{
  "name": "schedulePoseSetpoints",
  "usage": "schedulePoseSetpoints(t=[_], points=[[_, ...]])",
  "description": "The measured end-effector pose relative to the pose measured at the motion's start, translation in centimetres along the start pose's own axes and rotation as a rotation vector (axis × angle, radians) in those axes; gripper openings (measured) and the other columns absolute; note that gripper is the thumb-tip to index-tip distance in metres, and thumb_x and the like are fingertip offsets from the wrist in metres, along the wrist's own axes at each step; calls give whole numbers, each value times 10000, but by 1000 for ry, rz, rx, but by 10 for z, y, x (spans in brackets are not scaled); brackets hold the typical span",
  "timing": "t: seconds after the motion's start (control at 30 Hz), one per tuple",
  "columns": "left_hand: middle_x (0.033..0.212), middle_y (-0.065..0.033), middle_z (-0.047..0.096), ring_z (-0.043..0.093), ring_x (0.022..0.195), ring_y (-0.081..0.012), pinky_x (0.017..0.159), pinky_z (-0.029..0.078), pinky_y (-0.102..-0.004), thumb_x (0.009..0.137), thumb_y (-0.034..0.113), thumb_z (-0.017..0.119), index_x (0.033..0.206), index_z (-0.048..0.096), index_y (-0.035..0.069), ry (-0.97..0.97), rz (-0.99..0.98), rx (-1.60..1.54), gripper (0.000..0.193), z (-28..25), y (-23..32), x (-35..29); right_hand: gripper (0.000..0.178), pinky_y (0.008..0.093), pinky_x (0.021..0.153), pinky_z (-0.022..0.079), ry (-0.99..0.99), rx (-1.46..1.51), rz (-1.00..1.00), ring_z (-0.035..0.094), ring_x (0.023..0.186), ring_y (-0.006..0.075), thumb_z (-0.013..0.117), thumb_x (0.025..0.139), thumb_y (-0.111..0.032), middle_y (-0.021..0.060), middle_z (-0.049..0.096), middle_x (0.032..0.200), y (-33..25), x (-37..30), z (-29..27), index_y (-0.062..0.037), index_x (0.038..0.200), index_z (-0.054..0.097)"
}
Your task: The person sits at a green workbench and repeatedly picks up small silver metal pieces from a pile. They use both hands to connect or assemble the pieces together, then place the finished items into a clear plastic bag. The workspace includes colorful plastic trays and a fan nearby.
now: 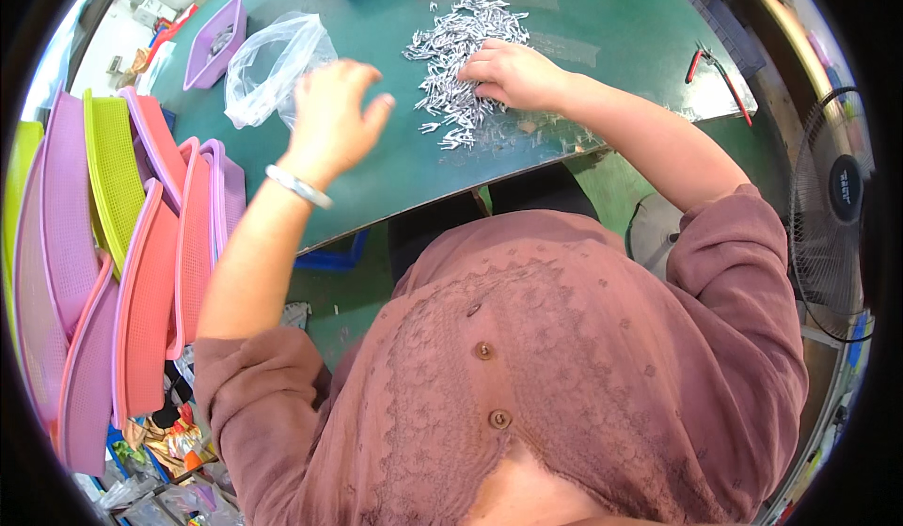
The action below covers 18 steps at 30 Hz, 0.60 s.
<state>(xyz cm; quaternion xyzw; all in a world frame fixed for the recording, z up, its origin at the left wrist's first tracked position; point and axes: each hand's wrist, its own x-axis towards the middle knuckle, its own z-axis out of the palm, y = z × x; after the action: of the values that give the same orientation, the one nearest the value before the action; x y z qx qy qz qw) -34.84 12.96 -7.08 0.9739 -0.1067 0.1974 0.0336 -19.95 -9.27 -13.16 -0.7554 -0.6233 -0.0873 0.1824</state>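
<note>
Head view: green table (640,55) opens toward upper-right edge; left hand (334,117) spread, right hand (515,74) at grey pieces (461,35), grip unclear.

Under the right hand (513,74), the small pieces (459,41) look like silvery metal with a dull shine. Just beside the left hand (337,112), the bag (252,88) is thin clear plastic, crinkled and glossy along its folds. Farther to that hand's left, the tray (199,67) is smooth plastic with a soft sheen, and the baskets (146,319) are plastic with finely textured walls. The tabletop (644,41) beneath both hands is smooth and faintly glossy, but scuffed and rough on the near side of the right hand. The shirt (583,347), nearer than both hands, is matt cloth.
</note>
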Motion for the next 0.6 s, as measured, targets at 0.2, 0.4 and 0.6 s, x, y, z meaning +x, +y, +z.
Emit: schedulePoseSetpoints(t=[0.2, 0.4, 0.6], points=[[971, -114, 529, 487, 954, -276, 858, 334, -396, 669, 342, 703, 1012, 541, 33, -164, 46, -141, 489, 26, 55, -15, 216, 360, 778, 452, 56, 71, 66, 538, 868, 259, 599, 750, -98, 67, 608, 882, 6, 10, 7, -77, 964, 619], [931, -122, 474, 455, 918, -297, 832, 337, -398, 600, 341, 746, 974, 501, 32, -125, -16, -156, 544, 52, 55, 4, 238, 378, 802, 454, -8, 186, 95, 560, 927, 287, 557, 749, -76, 96, 612, 923, 12, 25, 2, -81, 980, 614], [927, -111, 484, 460, 911, -296, 810, 350, -396, 617, 311, 749, 961, 504, 41, -53, -105, -155, 501, 73, 28, 21, 338, 361, 794, 463, -1, 222, -8, 544, 931, 257, 592, 697, -7, 82, 603, 927, 19, 21, 1, -81, 1027, 604]])
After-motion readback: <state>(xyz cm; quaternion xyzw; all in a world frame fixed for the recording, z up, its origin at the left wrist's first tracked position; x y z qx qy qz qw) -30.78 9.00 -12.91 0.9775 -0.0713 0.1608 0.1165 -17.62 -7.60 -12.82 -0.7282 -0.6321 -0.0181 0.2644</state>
